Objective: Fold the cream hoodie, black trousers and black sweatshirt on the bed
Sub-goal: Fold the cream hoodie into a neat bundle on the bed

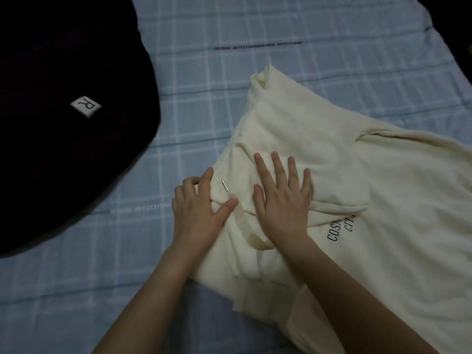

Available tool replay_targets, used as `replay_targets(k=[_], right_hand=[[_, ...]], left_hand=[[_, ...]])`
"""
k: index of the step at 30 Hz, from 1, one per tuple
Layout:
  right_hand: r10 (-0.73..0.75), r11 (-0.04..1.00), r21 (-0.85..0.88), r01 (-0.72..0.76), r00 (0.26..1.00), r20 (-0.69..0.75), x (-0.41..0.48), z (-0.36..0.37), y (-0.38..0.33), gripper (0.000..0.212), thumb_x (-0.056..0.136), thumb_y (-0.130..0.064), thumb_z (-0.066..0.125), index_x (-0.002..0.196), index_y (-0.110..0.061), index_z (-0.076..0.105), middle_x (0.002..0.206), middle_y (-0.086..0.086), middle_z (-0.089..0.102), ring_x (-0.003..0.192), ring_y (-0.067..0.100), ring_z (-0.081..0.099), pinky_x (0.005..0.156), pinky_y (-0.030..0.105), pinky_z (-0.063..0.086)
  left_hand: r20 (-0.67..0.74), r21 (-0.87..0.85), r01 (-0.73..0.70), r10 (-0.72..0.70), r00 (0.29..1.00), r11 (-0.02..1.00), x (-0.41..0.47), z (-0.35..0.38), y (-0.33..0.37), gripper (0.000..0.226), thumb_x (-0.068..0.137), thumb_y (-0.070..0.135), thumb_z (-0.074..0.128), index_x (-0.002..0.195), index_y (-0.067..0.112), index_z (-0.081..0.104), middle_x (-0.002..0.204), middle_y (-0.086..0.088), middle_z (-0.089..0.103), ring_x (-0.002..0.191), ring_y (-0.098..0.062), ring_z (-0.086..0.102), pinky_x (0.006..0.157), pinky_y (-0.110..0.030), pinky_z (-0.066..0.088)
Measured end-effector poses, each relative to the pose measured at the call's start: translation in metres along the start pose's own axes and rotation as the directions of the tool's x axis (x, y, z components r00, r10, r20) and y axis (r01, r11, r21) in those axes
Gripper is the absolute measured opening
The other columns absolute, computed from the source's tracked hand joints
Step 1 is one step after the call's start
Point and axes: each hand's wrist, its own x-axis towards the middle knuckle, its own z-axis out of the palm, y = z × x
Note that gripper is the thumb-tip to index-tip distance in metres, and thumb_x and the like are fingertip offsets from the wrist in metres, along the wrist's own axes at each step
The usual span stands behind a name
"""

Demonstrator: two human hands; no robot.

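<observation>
Head view looks down on a bed (pixel 76 290) covered with a pale blue checked sheet. The cream hoodie (pixel 370 200) lies front up across the right half of the bed, its hood pointing to the far side and its body running off the right and lower edges of the frame. Black printed lettering (pixel 342 227) shows on the chest, partly hidden under a fold of the hood.

The right hand (pixel 281 200) rests flat on the hood, palm down, with its fingers (pixel 277 164) straight and spread. The left hand (pixel 201 210) sits just beside it at the hood's left edge. Its index finger and thumb lie straight on the cloth with a bunched fold between them, while its outer fingers (pixel 185 185) are curled at the edge. Whether they actually grip the fabric cannot be told. A metal drawstring tip (pixel 225 185) lies on the hoodie between the two hands.

A black garment (pixel 63 149) fills the left side of the bed, well apart from the hoodie, with a white label (pixel 86 106) bearing the letter R. Its shape is too dark to tell which piece it is.
</observation>
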Motion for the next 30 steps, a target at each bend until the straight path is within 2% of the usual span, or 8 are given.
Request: replay_targets(k=[3, 6, 10, 12, 15, 20, 26, 30], right_hand=[[-0.001, 1.0, 0.024, -0.001, 0.998, 0.058, 0.001, -0.012, -0.004, 0.059, 0.099, -0.044, 0.033, 0.155, -0.039, 0.019, 0.162, 0.0, 0.027, 0.149, 0.032, 0.023, 0.118, 0.056, 0.012], [-0.062, 0.973, 0.227, 0.047, 0.996, 0.062, -0.004, -0.04, 0.002, 0.056, 0.1, -0.034, 0.036, 0.155, -0.03, 0.028, 0.16, 0.002, 0.03, 0.147, 0.029, 0.026, 0.118, 0.052, 0.019], [-0.038, 0.868, 0.491, 0.071, 0.996, -0.077, -0.049, -0.084, 0.04, 0.051, 0.095, -0.01, 0.048, 0.146, -0.01, 0.045, 0.15, 0.012, 0.044, 0.137, 0.024, 0.042, 0.113, 0.037, 0.035], [0.063, 0.896, 0.443, 0.008, 0.987, -0.145, -0.076, -0.099, 0.073, 0.051, 0.091, -0.004, 0.054, 0.142, -0.008, 0.051, 0.145, 0.014, 0.05, 0.132, 0.025, 0.048, 0.109, 0.036, 0.04], [0.309, 0.912, 0.336, -0.235, 0.933, -0.186, -0.118, -0.111, 0.135, 0.052, 0.086, -0.004, 0.057, 0.138, -0.006, 0.055, 0.139, 0.015, 0.054, 0.127, 0.032, 0.052, 0.106, 0.047, 0.043], [0.624, 0.764, 0.285, -0.578, 0.775, -0.102, -0.186, -0.121, 0.225, 0.054, 0.092, -0.026, 0.05, 0.142, -0.007, 0.048, 0.139, 0.018, 0.053, 0.124, 0.037, 0.05, 0.106, 0.048, 0.039], [0.727, 0.648, 0.223, -0.728, 0.679, 0.101, -0.221, -0.105, 0.271, 0.066, 0.089, -0.047, 0.043, 0.144, -0.011, 0.048, 0.136, 0.015, 0.056, 0.111, 0.036, 0.054, 0.096, 0.044, 0.042], [0.71, 0.679, 0.24, -0.694, 0.704, 0.026, -0.225, -0.091, 0.275, 0.059, 0.089, -0.043, 0.046, 0.136, -0.009, 0.057, 0.123, 0.019, 0.06, 0.099, 0.037, 0.052, 0.086, 0.046, 0.047]], left_hand=[[0.027, 0.01, 0.028, -0.029, 0.999, 1.0, 0.001, -0.007, 0.002, 0.082, 0.082, 0.064, 0.057, 0.15, 0.031, 0.026, 0.134, -0.006, 0.037, 0.12, -0.024, 0.032, 0.103, -0.037, 0.025], [0.043, 0.054, 0.03, -0.033, 0.999, 0.998, -0.002, -0.021, 0.013, 0.08, 0.085, 0.063, 0.055, 0.151, 0.026, 0.028, 0.142, -0.015, 0.035, 0.13, -0.03, 0.029, 0.11, -0.045, 0.023], [-0.082, 0.171, -0.225, 0.241, 0.967, 0.959, -0.017, -0.034, 0.056, 0.075, 0.086, 0.055, 0.044, 0.145, 0.009, 0.041, 0.144, -0.026, 0.039, 0.132, -0.043, 0.033, 0.111, -0.056, 0.025], [-0.09, 0.126, -0.369, 0.381, 0.92, 0.921, -0.026, -0.026, 0.089, 0.067, 0.09, 0.047, 0.045, 0.141, 0.004, 0.046, 0.141, -0.026, 0.043, 0.13, -0.044, 0.038, 0.11, -0.056, 0.029], [-0.011, 0.059, -0.565, 0.566, 0.824, 0.823, -0.039, 0.005, 0.146, 0.058, 0.093, 0.038, 0.048, 0.139, 0.003, 0.049, 0.141, -0.022, 0.048, 0.13, -0.041, 0.042, 0.111, -0.052, 0.033], [0.12, -0.085, -0.717, 0.722, 0.682, 0.692, -0.063, 0.071, 0.239, 0.052, 0.092, 0.029, 0.057, 0.14, 0.007, 0.051, 0.143, -0.015, 0.05, 0.133, -0.036, 0.044, 0.109, -0.051, 0.037], [0.344, -0.125, -0.817, 0.797, 0.497, 0.563, -0.079, 0.161, 0.317, 0.054, 0.096, 0.04, 0.043, 0.146, 0.019, 0.043, 0.153, -0.008, 0.04, 0.142, -0.031, 0.034, 0.117, -0.05, 0.025], [0.472, 0.068, -0.851, 0.735, 0.487, 0.521, -0.075, 0.212, 0.324, 0.057, 0.097, 0.047, 0.024, 0.152, 0.03, 0.03, 0.161, 0.0, 0.025, 0.15, -0.023, 0.018, 0.12, -0.046, 0.008]])
